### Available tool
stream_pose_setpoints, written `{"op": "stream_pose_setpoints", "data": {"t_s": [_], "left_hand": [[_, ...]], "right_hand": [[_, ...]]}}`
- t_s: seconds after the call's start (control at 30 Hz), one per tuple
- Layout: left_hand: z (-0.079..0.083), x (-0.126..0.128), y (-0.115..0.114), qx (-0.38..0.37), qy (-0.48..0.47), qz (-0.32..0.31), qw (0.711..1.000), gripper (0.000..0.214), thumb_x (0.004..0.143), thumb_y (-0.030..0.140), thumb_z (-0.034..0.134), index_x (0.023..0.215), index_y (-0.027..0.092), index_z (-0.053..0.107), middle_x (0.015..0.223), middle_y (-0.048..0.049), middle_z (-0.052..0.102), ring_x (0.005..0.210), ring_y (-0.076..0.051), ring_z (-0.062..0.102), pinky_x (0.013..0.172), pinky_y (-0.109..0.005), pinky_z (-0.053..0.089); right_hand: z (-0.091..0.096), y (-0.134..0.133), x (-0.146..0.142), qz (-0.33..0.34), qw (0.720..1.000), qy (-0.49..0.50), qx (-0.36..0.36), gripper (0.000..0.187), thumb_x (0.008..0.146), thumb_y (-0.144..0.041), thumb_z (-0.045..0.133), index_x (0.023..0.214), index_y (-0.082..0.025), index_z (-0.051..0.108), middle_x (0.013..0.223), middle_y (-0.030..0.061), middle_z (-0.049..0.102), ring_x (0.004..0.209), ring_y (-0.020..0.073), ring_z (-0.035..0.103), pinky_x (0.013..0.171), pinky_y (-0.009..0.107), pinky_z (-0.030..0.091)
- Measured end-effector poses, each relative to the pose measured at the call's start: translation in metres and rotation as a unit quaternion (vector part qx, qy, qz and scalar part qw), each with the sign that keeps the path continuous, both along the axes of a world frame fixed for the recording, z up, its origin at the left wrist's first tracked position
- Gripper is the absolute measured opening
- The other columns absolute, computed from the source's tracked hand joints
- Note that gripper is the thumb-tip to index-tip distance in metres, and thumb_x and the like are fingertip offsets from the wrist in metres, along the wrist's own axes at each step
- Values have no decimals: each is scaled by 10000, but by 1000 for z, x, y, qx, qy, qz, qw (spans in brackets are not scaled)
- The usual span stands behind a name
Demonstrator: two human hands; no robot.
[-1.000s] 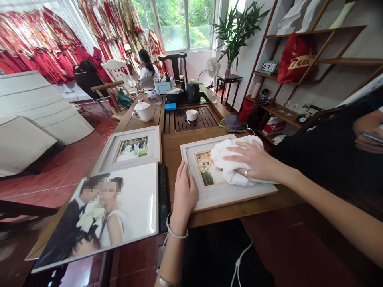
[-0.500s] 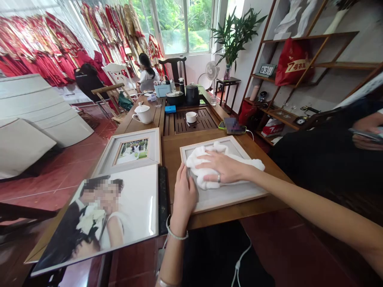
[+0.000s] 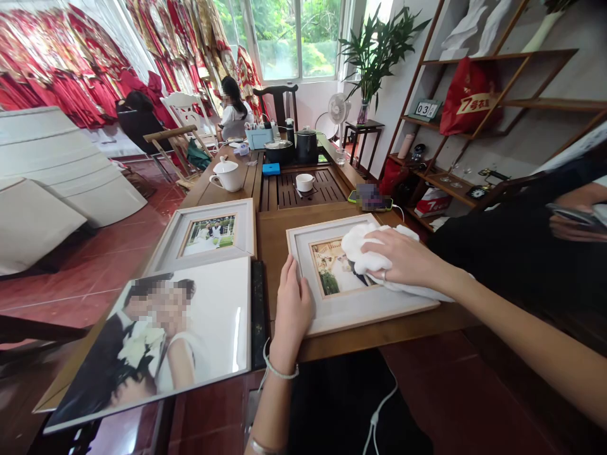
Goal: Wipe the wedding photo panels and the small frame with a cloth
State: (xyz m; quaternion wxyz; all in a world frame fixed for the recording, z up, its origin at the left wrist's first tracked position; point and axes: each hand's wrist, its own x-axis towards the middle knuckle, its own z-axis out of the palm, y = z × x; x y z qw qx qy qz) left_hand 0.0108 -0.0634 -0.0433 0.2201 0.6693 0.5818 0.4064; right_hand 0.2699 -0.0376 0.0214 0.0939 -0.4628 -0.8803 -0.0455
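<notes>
A white-framed photo point(image 3: 348, 303) lies flat on the wooden table point(image 3: 272, 243) in front of me. My left hand point(image 3: 293, 308) rests flat on the frame's left edge, fingers stretched out. My right hand point(image 3: 403, 258) presses a bunched white cloth point(image 3: 365, 256) onto the right part of the frame's glass, fingers curled over the cloth. A ring shows on that hand. The picture inside the frame is partly uncovered to the left of the cloth.
A second framed photo point(image 3: 208, 237) and a large unframed print point(image 3: 161, 338) lie to the left. Farther back stand a teapot point(image 3: 227, 175), a cup point(image 3: 304, 182), a kettle point(image 3: 306, 144) and a phone point(image 3: 370, 197). A person in black point(image 3: 521, 246) sits at right; another sits far back.
My right hand has slid the cloth from the frame's left-centre back to the right, uncovering the picture. The left hand has stayed on the frame's edge.
</notes>
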Motion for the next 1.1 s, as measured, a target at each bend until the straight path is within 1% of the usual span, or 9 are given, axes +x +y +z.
{"op": "stream_pose_setpoints", "data": {"t_s": [0.2, 0.37, 0.43, 0.5, 0.6, 0.73, 0.9, 1.0, 1.1], "left_hand": [[-2, 1, 0, 8, 7, 0, 1000, 478, 919, 160, 395, 1376, 41, 467, 1497, -220, 429, 1407, -274, 407, 1192, -469, 309], [-2, 2, -1, 13, -9, 6, 1000, 482, 938, 208, 374, 1378, 38, 472, 1498, -211, 433, 1412, -264, 398, 1189, -456, 311], [1, 2, -1, 12, -28, 9, 999, 468, 962, 250, 340, 1360, 66, 502, 1485, -193, 460, 1399, -254, 418, 1184, -449, 319], [6, 1, 0, 4, -45, 13, 999, 465, 980, 284, 301, 1330, 91, 538, 1464, -176, 493, 1384, -245, 441, 1177, -438, 329], [17, 2, 1, -16, -47, 15, 999, 477, 995, 321, 244, 1230, 112, 603, 1372, -175, 576, 1325, -250, 504, 1137, -434, 372], [33, 1, 4, -24, -1, 8, 1000, 499, 1005, 341, 186, 980, 145, 645, 1076, -180, 691, 1082, -278, 638, 989, -460, 470], [49, -4, 12, -28, 51, 1, 998, 434, 1008, 375, 196, 1018, 174, 581, 1042, -156, 681, 993, -283, 655, 872, -445, 500], [51, -6, 15, -27, 108, -43, 993, 427, 1009, 373, 199, 872, 199, 565, 891, -118, 676, 894, -274, 661, 836, -425, 500], [44, -5, 15, 0, 131, -30, 991, 420, 1007, 410, 224, 834, 214, 553, 839, -111, 667, 866, -274, 664, 831, -417, 498]], "right_hand": [[-9, 60, -22, -7, 999, 31, 22, 304, 809, -363, 652, 1043, -169, 654, 1141, 138, 644, 1058, 332, 564, 922, 458, 412], [-3, 78, -62, 112, 989, 93, -35, 505, 798, -454, 688, 1188, -146, 598, 1219, 153, 633, 1122, 323, 553, 971, 456, 396], [-2, 75, -77, 141, 983, 107, -54, 665, 771, -482, 709, 1307, -135, 522, 1291, 170, 596, 1145, 333, 543, 967, 465, 401], [-1, 71, -89, 147, 981, 103, -76, 722, 743, -472, 730, 1334, -123, 504, 1286, 181, 595, 1118, 341, 554, 936, 468, 420], [-1, 60, -96, 157, 978, 91, -106, 633, 735, -419, 736, 1272, -129, 567, 1219, 159, 637, 1061, 330, 577, 903, 459, 436], [2, 34, -88, 183, 968, 111, -129, 584, 751, -391, 732, 1246, -115, 593, 1163, 152, 660, 1052, 314, 573, 899, 447, 438], [10, 1, -81, 245, 946, 117, -175, 461, 729, -251, 728, 1176, -181, 639, 1133, 97, 672, 1109, 293, 530, 937, 435, 404], [16, -10, -84, 291, 936, 105, -167, 430, 692, -162, 700, 1118, -206, 659, 1128, 67, 678, 1140, 292, 487, 983, 446, 357], [21, -16, -86, 317, 928, 99, -170, 395, 682, -122, 666, 1062, -228, 668, 1087, 34, 685, 1095, 260, 492, 977, 419, 360]]}}
